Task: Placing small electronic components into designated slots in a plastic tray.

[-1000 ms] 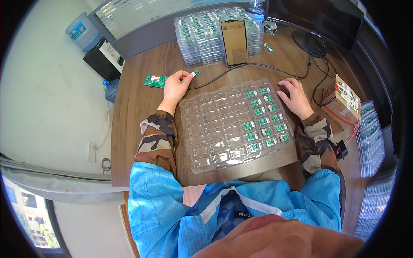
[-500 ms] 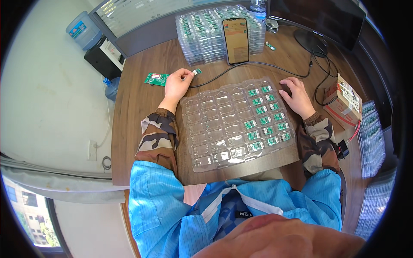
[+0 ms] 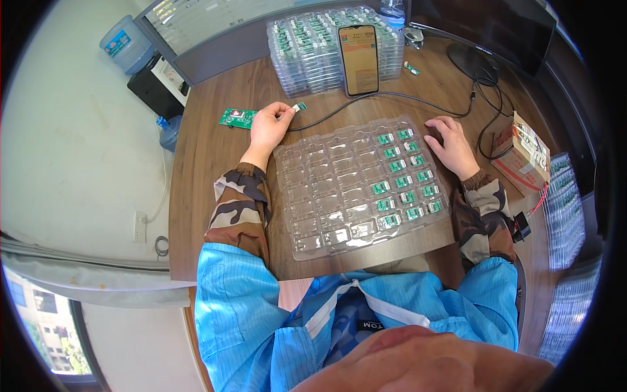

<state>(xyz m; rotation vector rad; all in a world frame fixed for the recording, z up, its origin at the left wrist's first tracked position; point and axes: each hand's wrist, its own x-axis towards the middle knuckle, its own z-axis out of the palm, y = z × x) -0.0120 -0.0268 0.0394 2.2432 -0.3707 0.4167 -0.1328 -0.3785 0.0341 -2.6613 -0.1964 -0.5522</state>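
Observation:
At the upper left of the tray, my left hand is closed in a pinch on a small green circuit board with a white connector. Its fingers partly hide the right end of a larger green board, which carries a small display; whether the two boards touch is hidden. A clear plastic tray lies in front of me, several small green boards seated in its right-hand pockets. Resting on the table to the right of the tray, my right hand holds nothing, its thumb apart from loosely bent fingers.
Behind the tray, a phone leans against stacked filled trays. A black cable crosses the table. At right are a cardboard box, a monitor and more stacked trays. One loose small board lies near the monitor.
The larger board's display, lit red before, now looks mostly dark. Both hands keep nearly the same place, and the small board is still in my left hand.

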